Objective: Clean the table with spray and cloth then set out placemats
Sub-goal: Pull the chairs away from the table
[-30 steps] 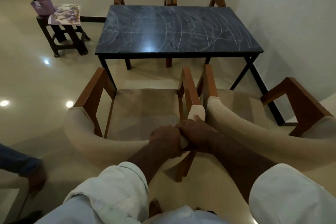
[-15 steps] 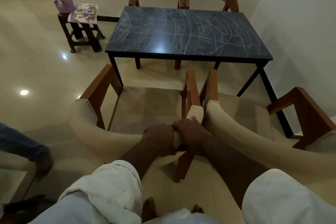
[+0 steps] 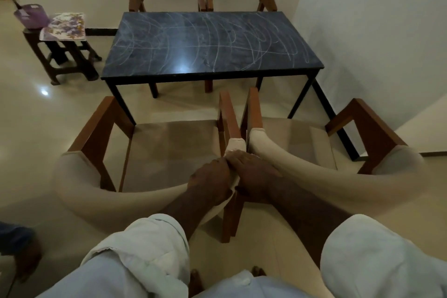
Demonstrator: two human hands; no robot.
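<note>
Tabletop (image 3: 210, 43), 12 o'clock: dark, scribbled white all over, judged uncleaned. Near chair (image 3: 84, 189), 6 o'clock. Stool (image 3: 70, 65), 10 o'clock, carries the floral placemats (image 3: 64, 26), not yet set out, and a purple container (image 3: 31, 16). Left hand (image 3: 209, 180) and right hand (image 3: 254, 176): each grip clasps the chair's padded back.

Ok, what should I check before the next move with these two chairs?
1. Grip: the left hand holds the left chair by its back, and the right hand holds the right chair by its back: ok.
2. Both seats bare: ok.
3. The table wiped: not ok, white scribbles cover the top.
4. Spray and cloth at hand: cannot tell; only a purple container shows on the stool.
5. A placemat ready: ok, a floral one lies on the stool.
6. Room to the left: cannot tell; another person's hand is at the lower left edge.
</note>
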